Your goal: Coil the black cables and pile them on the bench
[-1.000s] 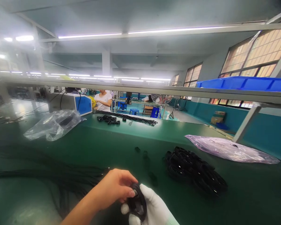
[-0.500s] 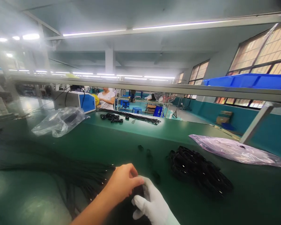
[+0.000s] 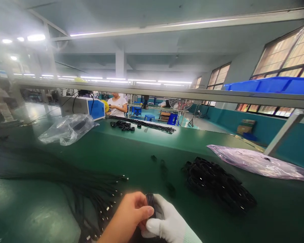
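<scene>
Coil: we are holding a small coil of black cable [image 3: 150, 199] between both hands at the lower centre of the frame, fingers hiding its lower part.
Left hand: bare, our left hand [image 3: 133, 213] is pinching the coil from the left, the thumb lying along its near side.
Right hand: gloved in white, our right hand [image 3: 169, 218] is gripping the coil from the right, fingers curling round it.
Handling: we are judging the coil light and bendy, perhaps a little slippery, its turns likely springing apart if loosened; we are favouring a firm pinch across all the turns together, avoiding kinks.
Loose cables: long black cables [image 3: 78, 184] are fanning over the counter [image 3: 139, 158] at the lower left, pale ends showing.
Heap: shiny black coils [image 3: 215, 182] are lying piled right of centre, apart from our hands.
</scene>
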Demonstrator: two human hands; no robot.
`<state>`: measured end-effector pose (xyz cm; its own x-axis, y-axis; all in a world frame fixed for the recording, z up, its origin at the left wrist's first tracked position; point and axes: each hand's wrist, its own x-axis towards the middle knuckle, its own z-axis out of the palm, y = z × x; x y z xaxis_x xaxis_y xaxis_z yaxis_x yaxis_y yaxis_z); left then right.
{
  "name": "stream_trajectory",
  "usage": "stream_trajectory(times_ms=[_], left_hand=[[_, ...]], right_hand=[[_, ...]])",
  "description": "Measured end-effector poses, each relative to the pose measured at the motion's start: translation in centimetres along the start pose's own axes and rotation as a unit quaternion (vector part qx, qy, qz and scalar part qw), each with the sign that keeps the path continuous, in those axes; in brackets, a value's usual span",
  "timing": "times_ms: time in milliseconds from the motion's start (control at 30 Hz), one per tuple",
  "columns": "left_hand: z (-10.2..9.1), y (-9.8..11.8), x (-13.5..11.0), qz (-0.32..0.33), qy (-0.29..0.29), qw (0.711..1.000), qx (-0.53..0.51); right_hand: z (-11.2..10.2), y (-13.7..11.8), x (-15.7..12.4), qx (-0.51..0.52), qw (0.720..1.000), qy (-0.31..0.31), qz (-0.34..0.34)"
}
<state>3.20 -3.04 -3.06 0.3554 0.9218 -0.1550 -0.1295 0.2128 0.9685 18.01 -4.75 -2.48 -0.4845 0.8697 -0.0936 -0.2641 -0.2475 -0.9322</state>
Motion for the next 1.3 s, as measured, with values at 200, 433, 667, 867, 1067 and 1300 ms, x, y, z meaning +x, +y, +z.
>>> stream_trajectory(times_ms=[200,433,667,867,1067,1300], left_hand=[[-0.3,0.5,0.2,-0.025,-0.054,0.997,-0.043],[0.0,1.0,1.1,-0.041,-0.053,0.997,0.025],[-0.4,1.6,-0.3,0.194,0.104,0.89,0.399],[-0.4,0.6,0.5,0.229,0.095,0.891,0.381],[-1.3,4.0,1.3,0.131,0.052,0.956,0.256],[-4.6,0.7,2.1,0.102,0.074,0.947,0.296]], right_hand=[[-0.2,-0.3,-0.4,0.072,0.996,-0.036,0.03],[-0.4,-0.1,-0.4,0.087,0.995,-0.034,0.03],[0.0,0.0,-0.2,0.137,0.989,-0.036,0.034],[0.0,0.4,-0.1,0.108,0.991,-0.068,0.031],[-2.0,0.9,-0.5,0.22,0.969,-0.107,0.039],[-3.4,-0.8,-1.0,-0.023,0.996,0.088,-0.01]])
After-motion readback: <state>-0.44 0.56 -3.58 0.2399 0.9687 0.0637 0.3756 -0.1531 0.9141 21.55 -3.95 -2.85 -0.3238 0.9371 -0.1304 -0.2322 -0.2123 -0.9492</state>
